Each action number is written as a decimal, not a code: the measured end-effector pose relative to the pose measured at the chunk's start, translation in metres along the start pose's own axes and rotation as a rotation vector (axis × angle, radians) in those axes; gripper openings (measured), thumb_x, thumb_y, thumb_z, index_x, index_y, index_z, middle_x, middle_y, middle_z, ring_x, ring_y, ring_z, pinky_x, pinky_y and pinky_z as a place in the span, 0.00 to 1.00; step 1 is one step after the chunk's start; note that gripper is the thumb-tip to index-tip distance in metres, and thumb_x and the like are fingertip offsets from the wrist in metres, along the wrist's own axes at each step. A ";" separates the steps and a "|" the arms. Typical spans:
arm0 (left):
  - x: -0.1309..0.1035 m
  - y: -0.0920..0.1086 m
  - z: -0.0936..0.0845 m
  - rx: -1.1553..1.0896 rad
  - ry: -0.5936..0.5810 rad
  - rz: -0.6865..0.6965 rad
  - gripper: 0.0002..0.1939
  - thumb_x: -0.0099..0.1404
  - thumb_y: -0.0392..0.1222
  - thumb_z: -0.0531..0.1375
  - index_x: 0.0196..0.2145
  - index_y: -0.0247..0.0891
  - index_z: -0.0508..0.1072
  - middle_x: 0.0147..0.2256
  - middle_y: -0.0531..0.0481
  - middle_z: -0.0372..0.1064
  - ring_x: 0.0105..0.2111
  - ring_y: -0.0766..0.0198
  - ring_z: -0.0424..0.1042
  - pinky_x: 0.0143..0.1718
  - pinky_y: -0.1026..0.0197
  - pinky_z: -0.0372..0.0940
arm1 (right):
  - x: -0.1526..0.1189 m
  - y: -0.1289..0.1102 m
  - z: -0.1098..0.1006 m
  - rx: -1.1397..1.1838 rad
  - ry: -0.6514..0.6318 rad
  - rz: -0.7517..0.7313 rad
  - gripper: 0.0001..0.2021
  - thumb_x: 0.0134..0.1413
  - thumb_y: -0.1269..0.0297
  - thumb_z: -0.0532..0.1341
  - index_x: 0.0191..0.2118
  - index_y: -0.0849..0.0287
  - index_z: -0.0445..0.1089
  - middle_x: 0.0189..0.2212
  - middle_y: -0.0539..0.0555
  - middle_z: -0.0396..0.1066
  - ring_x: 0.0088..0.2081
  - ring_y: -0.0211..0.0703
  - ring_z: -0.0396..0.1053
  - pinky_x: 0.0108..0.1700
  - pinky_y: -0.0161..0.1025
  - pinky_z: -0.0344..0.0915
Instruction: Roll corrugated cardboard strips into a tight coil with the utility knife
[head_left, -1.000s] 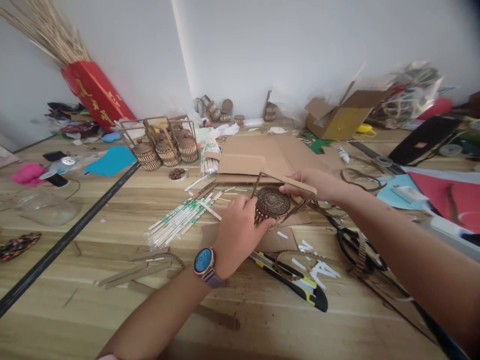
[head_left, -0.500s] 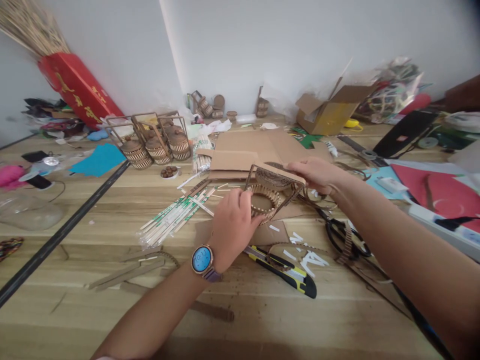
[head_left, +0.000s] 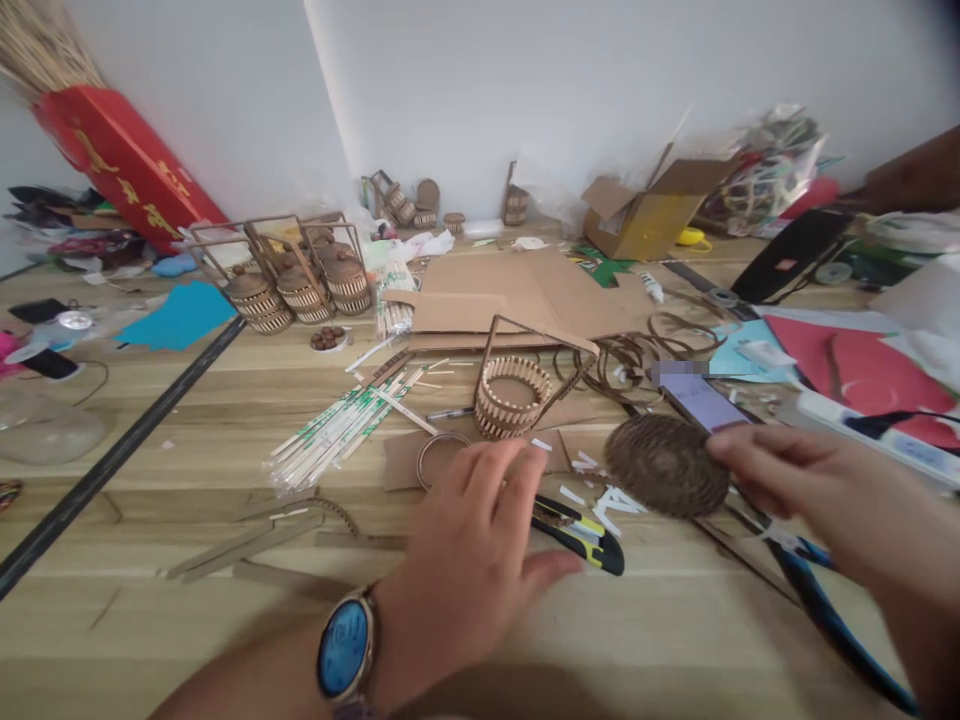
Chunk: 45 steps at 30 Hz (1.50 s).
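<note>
A round coiled corrugated-cardboard disc (head_left: pixel 667 466) is pinched at its edge by my right hand (head_left: pixel 810 490), held above the table on the right. My left hand (head_left: pixel 465 550), with a watch on its wrist, hovers palm down with thumb apart and nothing in its grip. Past its fingertips a small basket (head_left: pixel 512 405) with striped stick walls and a tall cardboard handle stands upright, its top uncovered. Partly hidden by my left fingers is a thin brown ring (head_left: pixel 431 462). A yellow and black utility knife (head_left: pixel 592 545) lies beside my left thumb.
Finished lidded baskets (head_left: pixel 307 285) stand at back left, near wrapped sticks (head_left: pixel 349 420). Flat cardboard (head_left: pixel 480 300) lies behind the small basket. Curled cardboard strips (head_left: pixel 630 360), a phone (head_left: pixel 705 400) and blue-handled pliers (head_left: pixel 840 630) are at right. White scraps (head_left: pixel 619 515) lie near the knife.
Both hands have come off the basket, which now stands on the table. My right hand has brought the coiled disc toward me and to the right. My left hand has opened and drawn nearer.
</note>
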<state>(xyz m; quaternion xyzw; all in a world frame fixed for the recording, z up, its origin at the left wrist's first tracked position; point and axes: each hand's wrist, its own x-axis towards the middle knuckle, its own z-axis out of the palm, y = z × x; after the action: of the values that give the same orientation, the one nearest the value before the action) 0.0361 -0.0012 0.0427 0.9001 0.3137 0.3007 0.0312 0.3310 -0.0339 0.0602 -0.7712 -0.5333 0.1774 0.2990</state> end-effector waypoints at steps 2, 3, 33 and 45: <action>-0.006 0.009 0.001 -0.039 -0.067 0.027 0.51 0.54 0.67 0.64 0.62 0.30 0.53 0.57 0.28 0.63 0.57 0.39 0.65 0.55 0.41 0.66 | -0.027 -0.009 0.025 0.146 -0.200 0.052 0.20 0.44 0.40 0.65 0.23 0.54 0.73 0.13 0.48 0.57 0.17 0.40 0.55 0.20 0.39 0.53; -0.009 0.013 0.003 -0.055 -0.109 0.034 0.56 0.50 0.69 0.65 0.63 0.29 0.50 0.59 0.25 0.61 0.58 0.37 0.63 0.56 0.39 0.65 | -0.038 -0.015 0.039 0.201 -0.244 0.055 0.20 0.45 0.42 0.64 0.23 0.54 0.72 0.13 0.47 0.56 0.17 0.39 0.54 0.21 0.38 0.53; -0.048 -0.034 0.022 -1.718 -0.167 -0.881 0.26 0.60 0.57 0.64 0.49 0.35 0.73 0.45 0.41 0.73 0.42 0.55 0.74 0.42 0.55 0.68 | -0.004 -0.011 0.123 -0.107 -0.321 -1.055 0.13 0.64 0.67 0.55 0.40 0.45 0.78 0.48 0.55 0.74 0.50 0.51 0.68 0.48 0.52 0.63; -0.051 -0.026 0.026 -1.832 -0.166 -0.962 0.26 0.55 0.54 0.69 0.45 0.33 0.75 0.44 0.40 0.73 0.40 0.56 0.75 0.46 0.55 0.66 | -0.036 -0.052 0.076 0.022 -0.059 -0.976 0.13 0.63 0.73 0.51 0.47 0.52 0.67 0.34 0.54 0.75 0.32 0.42 0.76 0.34 0.36 0.71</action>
<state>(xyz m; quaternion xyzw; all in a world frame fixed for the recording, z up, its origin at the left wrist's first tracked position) 0.0047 -0.0061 -0.0112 0.3291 0.2878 0.3167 0.8418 0.2355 -0.0334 0.0341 -0.4226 -0.8390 0.0439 0.3400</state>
